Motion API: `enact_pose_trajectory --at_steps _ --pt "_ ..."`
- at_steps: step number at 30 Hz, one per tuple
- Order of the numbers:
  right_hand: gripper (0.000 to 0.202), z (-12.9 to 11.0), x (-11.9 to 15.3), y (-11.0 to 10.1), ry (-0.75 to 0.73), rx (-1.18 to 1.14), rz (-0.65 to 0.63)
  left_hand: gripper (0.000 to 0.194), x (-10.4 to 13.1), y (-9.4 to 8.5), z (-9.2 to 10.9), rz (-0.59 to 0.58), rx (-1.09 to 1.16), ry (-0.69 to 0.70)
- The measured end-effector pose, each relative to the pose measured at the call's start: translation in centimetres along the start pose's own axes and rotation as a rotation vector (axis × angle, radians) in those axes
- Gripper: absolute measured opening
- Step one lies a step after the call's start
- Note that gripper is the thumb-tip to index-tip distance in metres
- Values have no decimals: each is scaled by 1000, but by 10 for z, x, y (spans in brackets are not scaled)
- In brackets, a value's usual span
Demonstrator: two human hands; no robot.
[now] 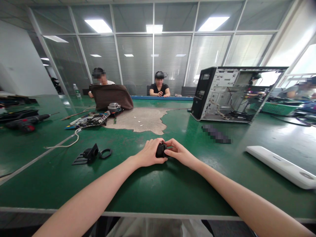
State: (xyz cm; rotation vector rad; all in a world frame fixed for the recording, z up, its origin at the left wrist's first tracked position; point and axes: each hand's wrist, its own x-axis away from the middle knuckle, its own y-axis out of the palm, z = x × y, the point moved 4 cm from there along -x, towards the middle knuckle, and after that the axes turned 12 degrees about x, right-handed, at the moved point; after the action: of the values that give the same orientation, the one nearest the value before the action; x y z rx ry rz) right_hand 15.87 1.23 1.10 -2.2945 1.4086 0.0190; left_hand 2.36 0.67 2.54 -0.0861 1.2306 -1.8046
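Note:
Near the middle of the green table, a small black part point(160, 150) is held between both hands. My left hand point(150, 154) wraps round its left side, thumb in front and fingers behind. From the right, my right hand point(178, 152) grips the part's right side with thumb and fingertips. The fingers cover much of the part. Left of my hands lie a black slotted bracket with a round collar point(91, 153) and a black ring point(106, 153), close together on the green table point(138, 194).
An open computer case point(222, 95) stands at the back right. A white device point(280, 166) lies at right. Circuit boards point(89, 119), a cordless drill point(27, 123) and a brown cloth-like cover point(112, 97) are at left. Two people point(160, 87) point(100, 77) sit across the table.

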Motion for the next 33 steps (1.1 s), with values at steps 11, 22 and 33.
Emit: enact_pose_trajectory --at_steps 11,22,33 --pt "22 -2 0 -1 -24 16 28 58 0 -1 5 4 -8 -1" --pt "29 -6 3 0 -39 -35 -36 56 0 0 3 -5 -11 -6" --pt "29 3 -2 0 -13 24 15 54 0 0 2 -5 1 -11"
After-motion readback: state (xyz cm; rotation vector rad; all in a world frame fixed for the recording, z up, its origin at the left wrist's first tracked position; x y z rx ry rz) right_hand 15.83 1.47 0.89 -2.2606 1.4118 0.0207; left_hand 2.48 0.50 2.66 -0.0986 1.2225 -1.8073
